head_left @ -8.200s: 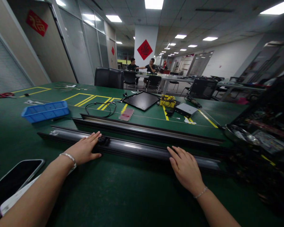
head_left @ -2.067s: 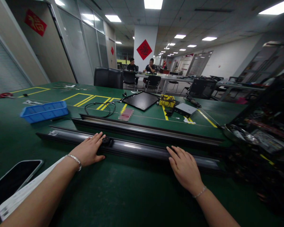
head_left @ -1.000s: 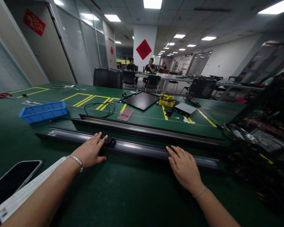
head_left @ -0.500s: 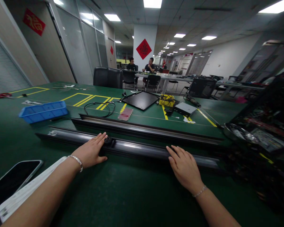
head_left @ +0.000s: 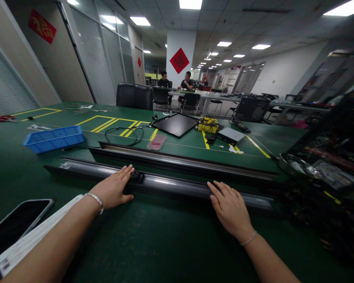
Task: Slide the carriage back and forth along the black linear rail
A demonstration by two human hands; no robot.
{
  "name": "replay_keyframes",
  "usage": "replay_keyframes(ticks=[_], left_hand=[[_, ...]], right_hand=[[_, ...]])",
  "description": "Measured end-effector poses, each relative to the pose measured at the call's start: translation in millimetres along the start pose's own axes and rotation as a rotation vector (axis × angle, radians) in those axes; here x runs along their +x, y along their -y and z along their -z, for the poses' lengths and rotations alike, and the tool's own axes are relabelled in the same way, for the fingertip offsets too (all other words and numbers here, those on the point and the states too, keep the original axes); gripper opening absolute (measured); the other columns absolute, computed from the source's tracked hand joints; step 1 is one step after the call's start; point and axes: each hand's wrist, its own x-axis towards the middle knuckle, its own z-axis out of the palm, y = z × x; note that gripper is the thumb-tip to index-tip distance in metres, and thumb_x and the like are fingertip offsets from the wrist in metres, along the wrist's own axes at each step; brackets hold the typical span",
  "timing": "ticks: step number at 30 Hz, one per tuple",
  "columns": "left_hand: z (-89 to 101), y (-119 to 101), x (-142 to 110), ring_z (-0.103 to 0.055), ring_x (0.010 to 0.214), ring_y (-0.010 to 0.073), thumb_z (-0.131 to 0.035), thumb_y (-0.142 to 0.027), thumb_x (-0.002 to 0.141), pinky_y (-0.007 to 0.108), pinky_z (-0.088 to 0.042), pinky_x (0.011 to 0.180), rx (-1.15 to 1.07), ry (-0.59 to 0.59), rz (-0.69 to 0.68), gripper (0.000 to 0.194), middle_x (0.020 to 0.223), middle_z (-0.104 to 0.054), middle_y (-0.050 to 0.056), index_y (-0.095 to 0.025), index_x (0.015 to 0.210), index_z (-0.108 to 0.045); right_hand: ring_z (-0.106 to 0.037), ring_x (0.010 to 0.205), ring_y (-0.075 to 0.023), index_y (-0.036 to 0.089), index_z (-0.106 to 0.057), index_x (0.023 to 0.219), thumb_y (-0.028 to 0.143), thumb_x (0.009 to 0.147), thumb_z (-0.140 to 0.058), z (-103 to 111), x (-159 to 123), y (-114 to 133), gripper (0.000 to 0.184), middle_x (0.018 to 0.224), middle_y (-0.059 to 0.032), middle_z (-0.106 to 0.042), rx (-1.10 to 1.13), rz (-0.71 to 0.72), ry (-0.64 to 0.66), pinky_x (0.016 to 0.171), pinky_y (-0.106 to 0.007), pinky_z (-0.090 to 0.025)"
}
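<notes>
Across the green table lies a long dark metal channel (head_left: 171, 186) with a shiny inner face. My left hand (head_left: 114, 189) rests flat on its near edge, fingers stretched out and thumb apart. Just right of those fingertips, a small black fitting (head_left: 136, 176) sits in the channel. Farther right, my right hand (head_left: 231, 210) touches the same channel with its fingertips, fingers extended and holding nothing. A second, similar channel (head_left: 179, 160) lies behind the first, roughly parallel to it.
A blue bin (head_left: 54, 139) stands at the left, and a phone (head_left: 20, 220) lies near my left forearm. Behind the channels are a black panel (head_left: 177, 125), a grey box (head_left: 231, 136) and a yellow item (head_left: 208, 124) wrapped in cable. Dark clutter fills the right side.
</notes>
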Motion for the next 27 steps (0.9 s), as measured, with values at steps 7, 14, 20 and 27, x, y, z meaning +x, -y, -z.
replay_keyframes(ticks=[7, 14, 20, 27], left_hand=[[0.4, -0.2, 0.0, -0.022, 0.136, 0.0278, -0.055, -0.051, 0.067, 0.038, -0.024, 0.111, 0.009, -0.016, -0.006, 0.091, 0.148, -0.022, 0.017, -0.003, 0.139, -0.029], [1.7, -1.9, 0.1, -0.022, 0.136, 0.0279, -0.055, -0.051, 0.066, 0.038, -0.025, 0.110, 0.017, -0.008, -0.003, 0.091, 0.148, -0.021, 0.017, -0.003, 0.139, -0.029], [-0.4, -3.2, -0.3, -0.021, 0.136, 0.0284, -0.055, -0.051, 0.067, 0.038, -0.024, 0.110, 0.032, -0.020, -0.009, 0.091, 0.148, -0.020, 0.018, -0.002, 0.139, -0.029], [-0.3, -3.7, -1.2, -0.023, 0.135, 0.0294, -0.056, -0.049, 0.067, 0.039, -0.025, 0.110, 0.028, -0.036, -0.010, 0.090, 0.148, -0.023, 0.018, -0.004, 0.139, -0.030]], right_hand=[[-0.045, 0.119, -0.0215, 0.028, -0.049, 0.130, 0.036, 0.092, -0.027, -1.3, -0.1, -1.1, 0.045, 0.129, -0.0043, -0.054, -0.003, 0.003, -0.003, 0.097, -0.042, -0.036], [-0.045, 0.120, -0.0222, 0.026, -0.048, 0.130, 0.035, 0.092, -0.026, -1.1, -0.1, -0.7, 0.045, 0.129, -0.0049, -0.054, -0.012, 0.009, 0.000, 0.097, -0.043, -0.035], [-0.045, 0.120, -0.0220, 0.028, -0.048, 0.130, 0.035, 0.092, -0.028, -2.7, -0.1, -1.6, 0.044, 0.130, -0.0044, -0.054, -0.011, 0.007, -0.002, 0.097, -0.043, -0.036], [-0.045, 0.120, -0.0222, 0.028, -0.048, 0.130, 0.035, 0.092, -0.027, -0.7, 0.1, -0.7, 0.045, 0.130, -0.0045, -0.053, -0.009, 0.001, 0.008, 0.097, -0.043, -0.036]])
